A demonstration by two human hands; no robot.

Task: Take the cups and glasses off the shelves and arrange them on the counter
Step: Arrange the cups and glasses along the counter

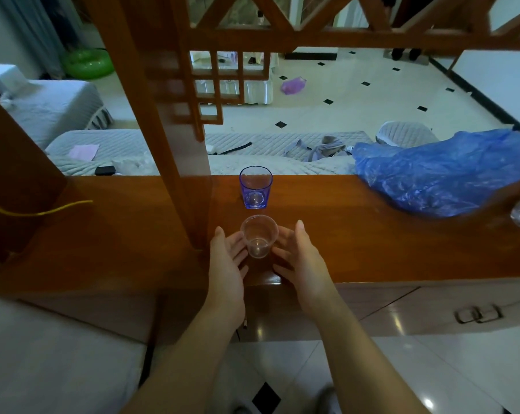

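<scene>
Head view: left hand [227,258] and right hand [299,258], both spread, flank a clear plastic cup [258,236]; likely light, crushable, best held mid-wall.

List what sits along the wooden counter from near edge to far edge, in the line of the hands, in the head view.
Left hand and right hand, open either side of the clear plastic cup → blue transparent square-sided glass → far edge of the brown wooden counter.
</scene>
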